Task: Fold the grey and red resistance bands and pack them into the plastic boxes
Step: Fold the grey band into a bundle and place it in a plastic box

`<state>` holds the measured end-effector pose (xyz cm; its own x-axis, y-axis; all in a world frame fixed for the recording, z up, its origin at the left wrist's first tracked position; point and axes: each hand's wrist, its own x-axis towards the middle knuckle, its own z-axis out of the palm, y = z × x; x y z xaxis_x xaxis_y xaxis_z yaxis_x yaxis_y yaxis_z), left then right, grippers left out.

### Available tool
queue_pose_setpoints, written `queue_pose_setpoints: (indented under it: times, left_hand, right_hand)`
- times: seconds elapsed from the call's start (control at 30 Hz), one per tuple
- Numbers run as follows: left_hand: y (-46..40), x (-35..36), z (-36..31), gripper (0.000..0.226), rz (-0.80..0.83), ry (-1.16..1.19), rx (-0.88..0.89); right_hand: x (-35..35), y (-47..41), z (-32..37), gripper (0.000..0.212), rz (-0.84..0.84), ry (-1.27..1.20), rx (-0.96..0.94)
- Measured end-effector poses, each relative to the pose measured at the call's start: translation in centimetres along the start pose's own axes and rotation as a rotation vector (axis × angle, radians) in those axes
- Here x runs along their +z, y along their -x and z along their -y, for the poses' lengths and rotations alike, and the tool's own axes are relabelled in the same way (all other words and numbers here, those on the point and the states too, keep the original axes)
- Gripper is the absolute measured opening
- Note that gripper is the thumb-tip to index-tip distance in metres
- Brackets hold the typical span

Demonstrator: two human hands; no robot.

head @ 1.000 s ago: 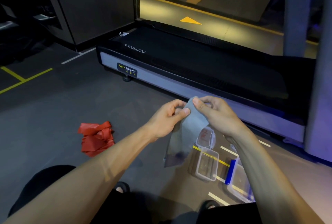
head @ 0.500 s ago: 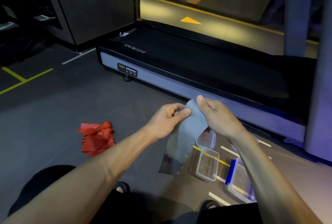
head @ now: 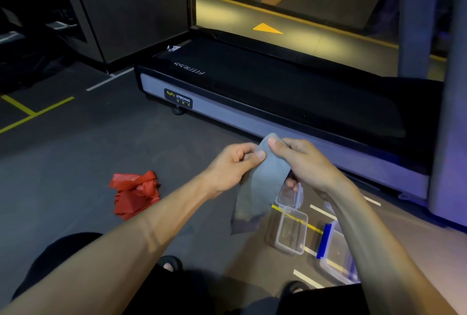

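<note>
Above the floor, in front of the person's knees, both hands held the grey resistance band (head: 260, 188) up by its top edge. The left hand (head: 235, 165) had its fingers curled, thumb pressing the band against them at the upper left corner; the right hand (head: 303, 163) pinched the same edge just beside it, thumb on the near face and fingers behind. Below the 2 grips the band hung loose in a doubled, tapering flap, its lower end dangling just over the floor.

By my reading the step in hand was folding the grey band, with packing not yet begun. The red resistance band (head: 135, 194) lay crumpled on the floor well to the left, untouched. 2 clear plastic boxes sat to the right: the small box (head: 290, 232) open beside its lid (head: 289, 194), and the blue-clipped box (head: 336, 256) further right.

Next, the hanging tail likely needed doubling up again until the bundle was small enough for the small box.
</note>
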<state>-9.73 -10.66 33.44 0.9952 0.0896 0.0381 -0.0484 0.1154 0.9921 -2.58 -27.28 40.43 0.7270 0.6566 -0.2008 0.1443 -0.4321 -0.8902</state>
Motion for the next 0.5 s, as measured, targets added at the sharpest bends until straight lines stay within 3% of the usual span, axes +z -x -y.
queue_pose_setpoints:
  times: [0.1,0.3,0.5]
  left_hand:
    - [0.08,-0.15,-0.07,0.017,0.034,-0.015,0.002]
    - [0.05,-0.2,-0.01,0.029,0.055,-0.026,-0.01]
    - [0.04,-0.01,0.29,0.016,0.078,-0.097,-0.032]
  right_hand:
    - [-0.25,-0.09,-0.28,0.052,0.011,-0.001,0.007]
    - [-0.79,-0.22,-0.71,0.051,-0.03,0.004,0.004]
    - [-0.97,-0.53,-1.04,0.044,-0.115,0.144,-0.042]
